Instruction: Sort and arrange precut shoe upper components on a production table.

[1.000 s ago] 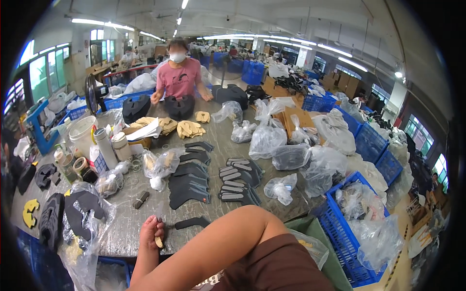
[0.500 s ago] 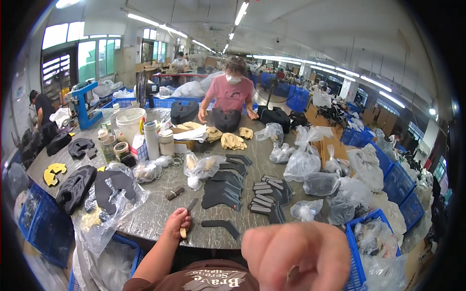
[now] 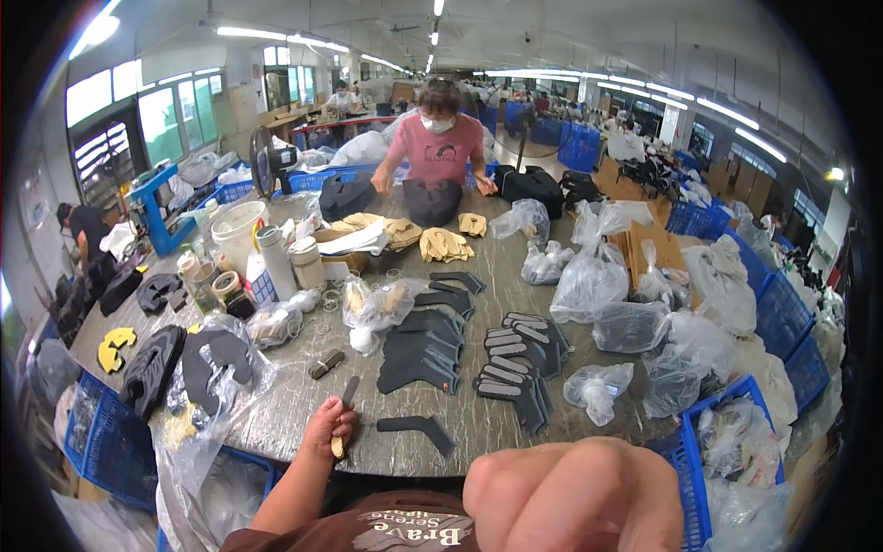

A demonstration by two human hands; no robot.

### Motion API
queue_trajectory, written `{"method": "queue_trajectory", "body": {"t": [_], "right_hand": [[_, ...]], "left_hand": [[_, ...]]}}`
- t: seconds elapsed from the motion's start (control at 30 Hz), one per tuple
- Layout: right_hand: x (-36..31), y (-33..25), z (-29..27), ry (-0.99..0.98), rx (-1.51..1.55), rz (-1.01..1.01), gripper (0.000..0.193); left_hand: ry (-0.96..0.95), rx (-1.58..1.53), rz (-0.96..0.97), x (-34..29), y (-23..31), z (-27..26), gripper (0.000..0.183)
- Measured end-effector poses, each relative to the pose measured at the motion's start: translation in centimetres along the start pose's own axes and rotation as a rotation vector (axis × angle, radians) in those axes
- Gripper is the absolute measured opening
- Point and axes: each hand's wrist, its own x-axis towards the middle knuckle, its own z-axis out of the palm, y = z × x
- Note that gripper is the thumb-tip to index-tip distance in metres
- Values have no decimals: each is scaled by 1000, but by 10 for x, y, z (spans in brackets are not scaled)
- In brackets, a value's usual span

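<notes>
My left hand (image 3: 332, 427) is closed around a slim dark grey strip (image 3: 350, 392), which points up from the fist; a tan end shows below it. I cannot tell if these are one piece. My right hand (image 3: 575, 497) looms large at the lower right, close to the camera, with its fingers curled in. Whatever those fingers hold is hidden. Between the hands, an angled dark grey piece (image 3: 416, 427) lies on the table near its front edge. Beyond it are overlapping dark grey pieces (image 3: 416, 354) and another stack (image 3: 520, 368) with lighter grey strips on top.
The grey table (image 3: 303, 391) carries a brown strip bundle (image 3: 326, 365), clear bags (image 3: 589, 285), tan pieces (image 3: 446, 245), jars (image 3: 306, 262) and a white bucket (image 3: 241, 232). Blue crates (image 3: 685, 469) flank it. Across the table stands a masked person (image 3: 443, 152) in pink, behind a dark padded piece (image 3: 430, 202).
My right hand has shifted slightly right and down, its fingers more tightly curled. My left hand still grips the strip, now more upright. The view has tilted a little.
</notes>
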Motion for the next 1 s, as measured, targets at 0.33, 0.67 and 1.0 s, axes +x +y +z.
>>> {"method": "queue_trajectory", "body": {"t": [0.33,0.67,1.0], "right_hand": [[-20,-67,-85,333,-9,450,41],[-56,9,-88,458,-23,329,14],[65,98,35,-228,1009,896,17]], "left_hand": [[-28,-98,-53,-20,5,-5,19],[-58,-74,-132,-17,0,-11,14],[-76,2,-19,8,-6,-15,8]]}}
